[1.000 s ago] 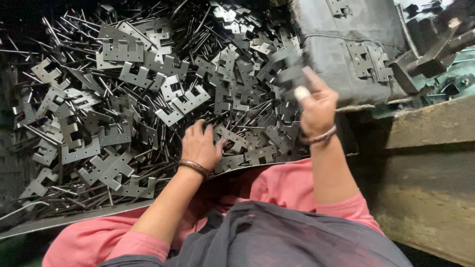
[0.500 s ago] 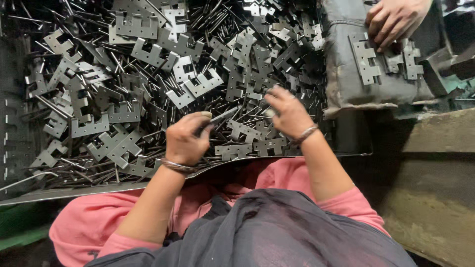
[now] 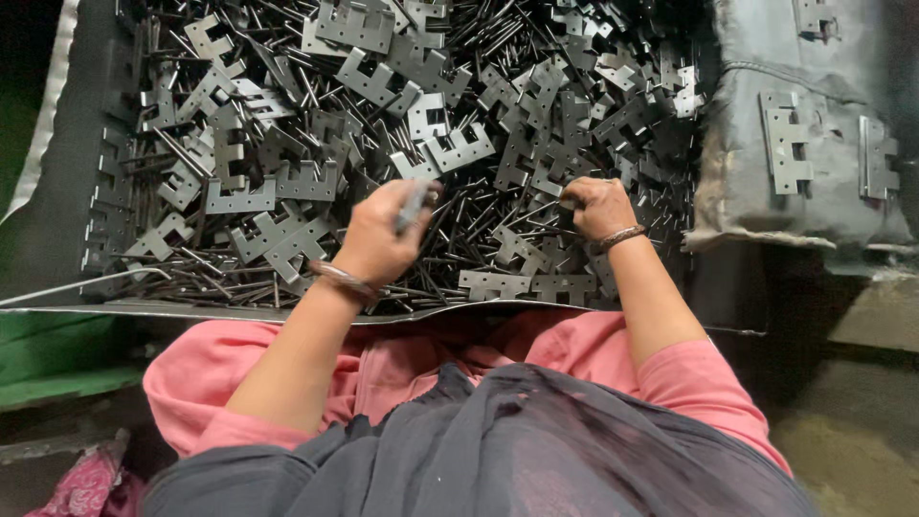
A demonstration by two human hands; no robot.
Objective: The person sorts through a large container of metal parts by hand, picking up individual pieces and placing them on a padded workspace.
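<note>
A big heap of grey notched metal plates (image 3: 450, 148) and thin metal pins (image 3: 479, 225) fills a dark tray in front of me. My left hand (image 3: 383, 235) is lifted just above the heap, closed around a grey metal piece (image 3: 414, 203) that is blurred. My right hand (image 3: 598, 206) rests fingers-down on the pile, curled into the pins and plates; whether it grips anything is hidden. Both wrists wear bangles, and pink sleeves and a dark grey cloth cover my lap below.
The tray's bent front rim (image 3: 239, 311) runs across just above my knees. To the right lies a grey padded cloth surface (image 3: 747, 124) with two finished metal plates (image 3: 787, 139) on it. A green sheet (image 3: 48, 354) sits at the left, concrete floor at the lower right.
My right hand came back from the padded surface at the right and dropped onto the heap. My left hand picked up a piece and lifted it. Another person's hand, seen earlier over the padded surface, is gone.
</note>
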